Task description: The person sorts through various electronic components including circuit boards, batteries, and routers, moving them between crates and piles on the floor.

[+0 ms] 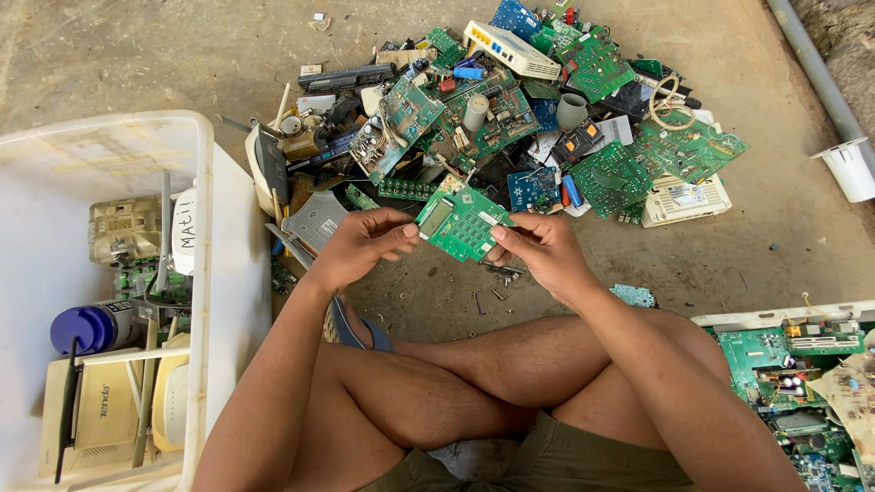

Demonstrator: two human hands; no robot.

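Left hand (pixel 360 246) and right hand (pixel 542 251) are pinching opposite edges of a green keypad circuit board (pixel 463 223) at frame centre; it appears light, rigid, best gripped by edges.

Your left hand (pixel 360 244) & right hand (pixel 545 251): both bare, no gloves, no rings, no watch or band at wrists. Forearms bare, no sleeves in view. You wear olive-green shorts (pixel 538 460), plain fabric w/ seam line near hem, ending above knees. Legs bare below shorts. On one foot blue flip-flop sandal (pixel 357 330), thin sole, strap visible only partly. Upper body not in view.
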